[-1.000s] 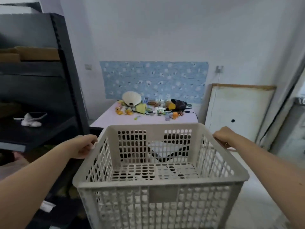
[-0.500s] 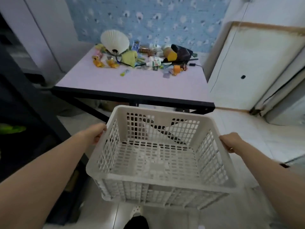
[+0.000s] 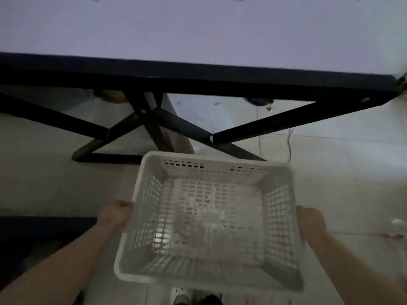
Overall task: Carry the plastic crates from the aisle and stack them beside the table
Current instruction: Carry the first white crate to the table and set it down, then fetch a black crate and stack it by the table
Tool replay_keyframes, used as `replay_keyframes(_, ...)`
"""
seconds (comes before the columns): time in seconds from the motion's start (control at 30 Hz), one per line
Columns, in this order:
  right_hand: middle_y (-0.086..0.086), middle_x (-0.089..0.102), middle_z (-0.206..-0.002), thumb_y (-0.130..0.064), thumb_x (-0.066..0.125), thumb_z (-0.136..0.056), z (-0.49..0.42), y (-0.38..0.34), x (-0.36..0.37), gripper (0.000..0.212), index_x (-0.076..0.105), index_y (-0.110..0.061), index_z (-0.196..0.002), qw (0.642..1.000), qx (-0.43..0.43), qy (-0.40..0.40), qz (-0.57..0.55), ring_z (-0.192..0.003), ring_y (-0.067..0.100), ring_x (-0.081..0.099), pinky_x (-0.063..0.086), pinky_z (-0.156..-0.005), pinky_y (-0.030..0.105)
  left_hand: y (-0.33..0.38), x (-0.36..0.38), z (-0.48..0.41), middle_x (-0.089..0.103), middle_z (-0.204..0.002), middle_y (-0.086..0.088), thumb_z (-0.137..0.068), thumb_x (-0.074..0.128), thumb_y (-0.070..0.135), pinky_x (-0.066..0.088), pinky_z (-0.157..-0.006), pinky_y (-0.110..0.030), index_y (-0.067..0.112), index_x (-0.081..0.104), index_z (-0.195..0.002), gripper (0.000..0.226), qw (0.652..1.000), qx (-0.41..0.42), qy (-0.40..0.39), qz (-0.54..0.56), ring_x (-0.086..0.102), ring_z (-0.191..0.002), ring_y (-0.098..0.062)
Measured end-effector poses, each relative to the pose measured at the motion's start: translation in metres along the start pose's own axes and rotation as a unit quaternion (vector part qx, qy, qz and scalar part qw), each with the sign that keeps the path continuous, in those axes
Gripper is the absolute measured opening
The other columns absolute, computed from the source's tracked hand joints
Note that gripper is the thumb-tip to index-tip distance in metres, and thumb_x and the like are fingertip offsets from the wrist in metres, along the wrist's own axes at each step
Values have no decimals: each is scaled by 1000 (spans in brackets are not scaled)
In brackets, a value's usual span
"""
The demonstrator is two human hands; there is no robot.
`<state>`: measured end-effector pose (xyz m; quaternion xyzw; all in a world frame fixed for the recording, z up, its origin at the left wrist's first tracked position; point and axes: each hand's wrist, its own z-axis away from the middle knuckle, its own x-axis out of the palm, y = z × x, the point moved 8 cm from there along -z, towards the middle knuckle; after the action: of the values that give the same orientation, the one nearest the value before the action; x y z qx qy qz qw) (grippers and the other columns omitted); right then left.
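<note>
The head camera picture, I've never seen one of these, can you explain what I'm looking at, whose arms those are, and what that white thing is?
There is no machine here. A person wears a wide-angle camera on the head, so the picture looks forward and down at their own two bare arms reaching in from the bottom.

Between the hands is a white plastic crate with slotted walls and floor. It appears empty. The left hand grips its left rim and the right hand grips its right rim.

Just beyond the crate stands a table with a pale top, a dark edge and black crossed legs. Only scraps of small things show at the tabletop's far edge, too cut off to name. Below is a light tiled floor. The picture is dim and a little blurred, so I cannot tell whether the crate touches the floor.
</note>
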<state>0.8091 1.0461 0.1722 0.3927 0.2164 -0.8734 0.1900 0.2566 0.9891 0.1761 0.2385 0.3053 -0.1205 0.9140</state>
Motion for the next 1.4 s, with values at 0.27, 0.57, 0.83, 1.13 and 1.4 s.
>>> replay_keyframes(0.27,18,55,-92,-22,45,-94,-129,-5,118,24,52,0,-88,998,30,-40,-30,-85,29,54,49,-85,43,-41,114,-137,66,-119,-20,-86,63,23,50,-95,-39,0,65,-120,41,999,-39,-9,-13,62,-105,-36)
replay_keyframes(0.57,23,60,-103,-24,47,-89,-162,-28,184,42,59,8,-113,998,6,-68,-11,-85,32,55,40,-72,34,-23,147,-184,61,-118,-17,-74,65,4,44,-87,-33,2,62,-122,49,999,-20,-6,41,59,-106,-33)
replay_keyframes(0.83,17,26,-149,-31,51,-90,-145,-54,197,66,30,-6,-147,991,1,-124,42,-129,40,40,36,-104,48,8,164,-174,53,-128,-10,-72,63,28,40,-90,-27,7,61,-112,46,994,5,-102,-25,56,-100,-25)
replay_keyframes(1.13,4,57,-114,-17,57,-88,22,-229,137,42,53,-13,-130,923,-296,-232,82,-96,23,60,51,-83,36,197,134,-72,58,-121,-2,-92,49,22,48,-82,-25,17,56,-127,36,954,236,-152,-107,60,-102,-17)
replay_keyframes(1.4,6,60,-121,-20,58,-85,293,-404,-27,44,52,-13,-128,789,-549,-237,144,-109,25,57,45,-95,33,342,-101,118,63,-125,-18,-98,37,22,44,-97,-34,2,63,-120,39,897,343,-51,-273,58,-115,-32)
